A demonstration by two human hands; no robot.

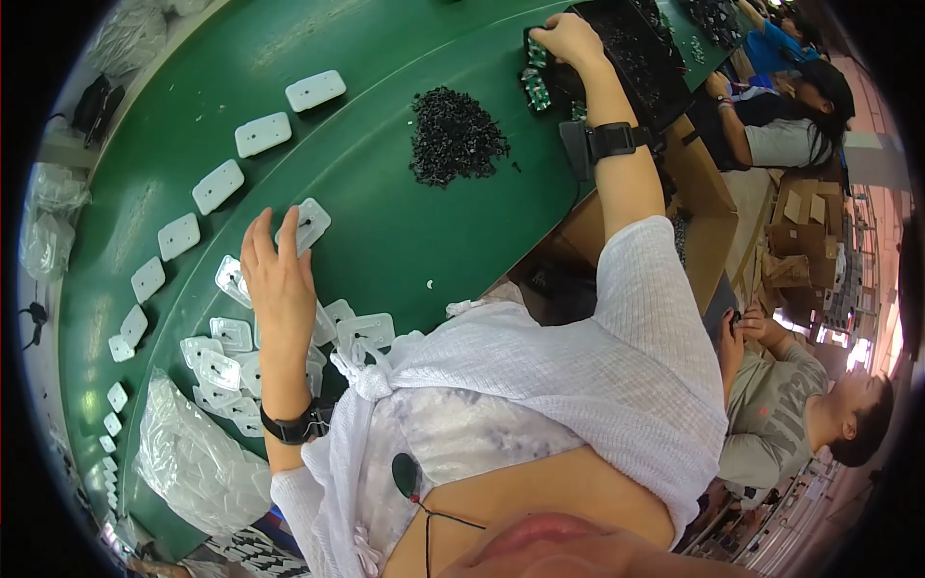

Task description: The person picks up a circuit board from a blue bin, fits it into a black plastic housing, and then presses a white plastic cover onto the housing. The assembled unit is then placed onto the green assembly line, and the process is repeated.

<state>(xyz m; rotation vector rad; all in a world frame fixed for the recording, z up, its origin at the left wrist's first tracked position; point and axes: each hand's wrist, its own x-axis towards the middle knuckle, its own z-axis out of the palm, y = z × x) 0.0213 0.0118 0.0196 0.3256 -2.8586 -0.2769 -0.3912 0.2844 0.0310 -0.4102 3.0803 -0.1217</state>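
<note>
My left hand is over the green work surface with its fingers spread and extended. Its fingertips are at a translucent white plastic cover; whether they press on it, I cannot tell. Another such cover lies beside the hand, and a loose heap of covers spreads below it. Far off to the right, my right hand is over a black tray with small green circuit boards. Its fingers are pinched together at the tray's far end, and what they hold is hidden.
A pile of small black parts lies mid-surface. White rounded rectangular housings form a curved row along the left. A clear plastic bag sits near left. Cardboard boxes stand right, and co-workers sit beyond.
</note>
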